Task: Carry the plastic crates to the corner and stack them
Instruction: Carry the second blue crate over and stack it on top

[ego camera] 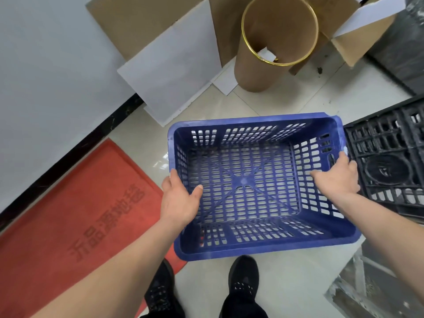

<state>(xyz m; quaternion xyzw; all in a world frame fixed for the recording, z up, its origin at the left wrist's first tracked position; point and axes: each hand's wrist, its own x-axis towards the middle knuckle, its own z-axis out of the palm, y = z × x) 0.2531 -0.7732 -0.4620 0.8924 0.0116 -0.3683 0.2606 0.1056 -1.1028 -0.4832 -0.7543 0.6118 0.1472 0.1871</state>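
Fingers slipping out of sight, edges cutting things short

The left hand (179,200) is gripping the left wall of the blue crate (252,251) with its thumb showing inside, while the fingers are mostly hiding outside the wall. The right hand (337,177) is losing its fingertips over the right rim. The black crate (385,157) is running off the right edge, the red mat (68,214) off the left and bottom, the cardboard box (353,49) off the top, and the shoes (243,278) are being cut at the bottom. A silvery heap (376,285) at lower right is blurring beyond naming.
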